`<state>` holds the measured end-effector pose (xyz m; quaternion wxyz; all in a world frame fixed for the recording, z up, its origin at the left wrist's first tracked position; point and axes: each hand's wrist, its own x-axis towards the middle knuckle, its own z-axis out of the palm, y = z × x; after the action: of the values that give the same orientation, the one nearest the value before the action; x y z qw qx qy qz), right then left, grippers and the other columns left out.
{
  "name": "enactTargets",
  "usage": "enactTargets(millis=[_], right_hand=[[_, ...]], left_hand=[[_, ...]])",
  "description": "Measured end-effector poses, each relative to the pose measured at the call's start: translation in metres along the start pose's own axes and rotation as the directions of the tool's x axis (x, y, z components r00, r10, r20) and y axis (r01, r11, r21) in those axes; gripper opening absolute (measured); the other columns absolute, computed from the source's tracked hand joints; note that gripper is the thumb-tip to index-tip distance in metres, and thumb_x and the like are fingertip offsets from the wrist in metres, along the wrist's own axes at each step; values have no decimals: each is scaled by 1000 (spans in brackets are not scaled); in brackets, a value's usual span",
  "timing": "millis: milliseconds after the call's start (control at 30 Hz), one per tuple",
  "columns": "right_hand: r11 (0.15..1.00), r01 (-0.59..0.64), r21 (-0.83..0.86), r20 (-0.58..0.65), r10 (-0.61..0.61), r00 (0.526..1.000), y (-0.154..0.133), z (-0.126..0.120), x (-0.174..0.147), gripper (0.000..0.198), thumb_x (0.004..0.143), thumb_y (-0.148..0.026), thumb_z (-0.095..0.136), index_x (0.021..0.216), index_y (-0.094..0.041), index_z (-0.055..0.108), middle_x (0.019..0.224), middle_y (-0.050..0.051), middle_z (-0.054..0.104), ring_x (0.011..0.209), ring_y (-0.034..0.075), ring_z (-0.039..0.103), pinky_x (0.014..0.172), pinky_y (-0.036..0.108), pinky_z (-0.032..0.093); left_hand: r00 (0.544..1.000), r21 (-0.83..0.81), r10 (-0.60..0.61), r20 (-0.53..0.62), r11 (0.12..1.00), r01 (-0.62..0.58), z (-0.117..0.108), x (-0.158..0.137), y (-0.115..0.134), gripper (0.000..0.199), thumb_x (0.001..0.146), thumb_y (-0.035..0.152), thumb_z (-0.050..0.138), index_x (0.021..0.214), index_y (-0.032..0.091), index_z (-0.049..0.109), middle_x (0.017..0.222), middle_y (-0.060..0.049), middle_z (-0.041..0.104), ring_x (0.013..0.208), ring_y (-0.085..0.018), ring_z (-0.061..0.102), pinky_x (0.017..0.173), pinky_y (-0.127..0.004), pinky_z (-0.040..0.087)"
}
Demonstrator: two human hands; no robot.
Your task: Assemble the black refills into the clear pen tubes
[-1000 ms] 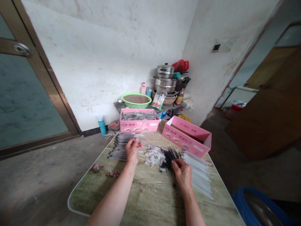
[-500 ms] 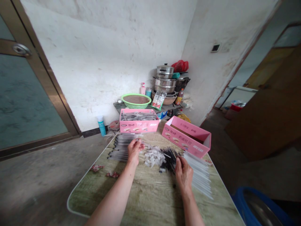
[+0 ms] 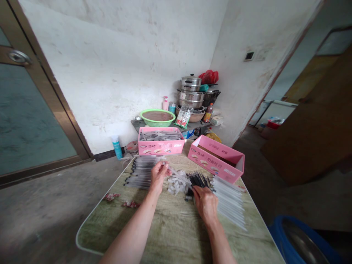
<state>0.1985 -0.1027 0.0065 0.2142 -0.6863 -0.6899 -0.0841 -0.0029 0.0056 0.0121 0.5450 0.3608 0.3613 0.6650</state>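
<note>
My left hand [image 3: 158,178] is closed in a pinch at the heap's left, with a thin translucent piece between thumb and fingers. Under and right of it lie small whitish translucent pieces [image 3: 178,182]. At the near edge of a pile of thin black sticks [image 3: 200,179] is my right hand [image 3: 205,203], fingers pressed together; what they grip is hidden. Right of that hand, long clear tubes [image 3: 229,203] lie side by side. Past my left hand, a row of clear tubes with dark ends [image 3: 139,172] covers the table's left part.
A pink box [image 3: 161,147] full of similar tubes stands at the table's back; a second pink box [image 3: 216,161] sits right of it. Behind are a green basin [image 3: 158,123] of brownish contents and stacked pots [image 3: 191,97]. A blue tub [image 3: 291,234] is at the lower right.
My right hand has moved left, from the black pile's right side to its near edge. My left hand stays in about the same place, still pinched. The view has shifted slightly.
</note>
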Motion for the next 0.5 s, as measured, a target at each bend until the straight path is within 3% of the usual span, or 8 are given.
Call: enactTargets(millis=[133, 200, 267, 367, 433, 500], right_hand=[[962, -256, -96, 38, 261, 965, 9, -6, 2, 25, 93, -29, 51, 97, -23, 75, 81, 8, 74, 70, 17, 67, 57, 24, 30], [920, -365, -142, 74, 377, 923, 12, -9, 3, 25, 93, -31, 51, 93, -23, 75, 77, 9, 74, 66, 19, 67, 55, 25, 28], [900, -406, -161, 109, 425, 899, 14, -11, 4, 26, 92, -32, 51, 89, -22, 74, 73, 10, 73, 63, 20, 67, 54, 26, 28], [899, -427, -93, 83, 435, 897, 14, -12, 3, 29, 91, -34, 50, 93, -20, 75, 72, 12, 72, 63, 23, 66, 56, 28, 32], [908, -408, 96, 24, 407, 913, 13, -10, 2, 36, 93, -41, 47, 98, -17, 74, 72, 12, 72, 62, 22, 64, 57, 28, 35], [862, -325, 388, -6, 355, 935, 11, -5, 1, 47, 95, -50, 41, 90, -15, 73, 67, 10, 69, 59, 20, 61, 58, 28, 37]], left_hand=[[961, -82, 87, -263, 990, -112, -14, 13, 2, 49, 60, 50, 82, 89, 15, 64, 67, 1, 63, 56, -12, 60, 57, -25, 54], [955, -113, 67, -288, 988, -103, -19, 16, 3, 50, 59, 49, 83, 89, 14, 64, 67, 1, 64, 56, -11, 60, 58, -26, 54], [976, -124, 25, -217, 991, -52, -18, 15, 2, 51, 58, 47, 84, 91, 14, 64, 68, 0, 65, 57, -12, 61, 58, -26, 54], [999, -88, -42, -17, 995, 40, -9, 7, -1, 52, 61, 47, 83, 96, 13, 65, 70, -2, 67, 58, -13, 61, 57, -25, 53], [989, -42, -79, 122, 996, 84, -1, -1, -1, 51, 64, 49, 82, 97, 13, 66, 72, -3, 67, 58, -13, 61, 56, -25, 53], [965, 8, -112, 237, 994, 113, 5, -8, 1, 51, 65, 50, 80, 98, 14, 66, 73, -3, 67, 58, -14, 61, 55, -25, 52]])
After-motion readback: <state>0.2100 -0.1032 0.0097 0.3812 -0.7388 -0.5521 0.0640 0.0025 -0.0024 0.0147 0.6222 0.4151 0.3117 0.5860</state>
